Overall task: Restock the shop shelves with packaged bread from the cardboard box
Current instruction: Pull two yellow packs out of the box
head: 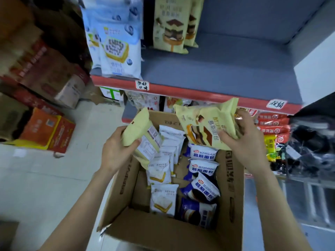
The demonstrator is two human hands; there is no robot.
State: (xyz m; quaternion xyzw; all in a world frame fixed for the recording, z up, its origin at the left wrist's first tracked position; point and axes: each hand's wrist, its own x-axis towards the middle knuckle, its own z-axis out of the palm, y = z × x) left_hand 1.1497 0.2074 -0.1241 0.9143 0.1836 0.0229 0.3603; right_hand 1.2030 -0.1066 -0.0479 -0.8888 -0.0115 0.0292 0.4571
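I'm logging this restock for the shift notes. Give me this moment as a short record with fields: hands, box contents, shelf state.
left hand: grips a yellow bread pack, back side showing, above the cardboard box
right hand: grips a second yellow pack, front side showing
box contents: white packs in the left row, blue-and-white packs in the right row
shelf: light blue packs at left, matching yellow packs next to them, bare board to the right

Bare shelf [226, 69] beside upright packets [170, 26]
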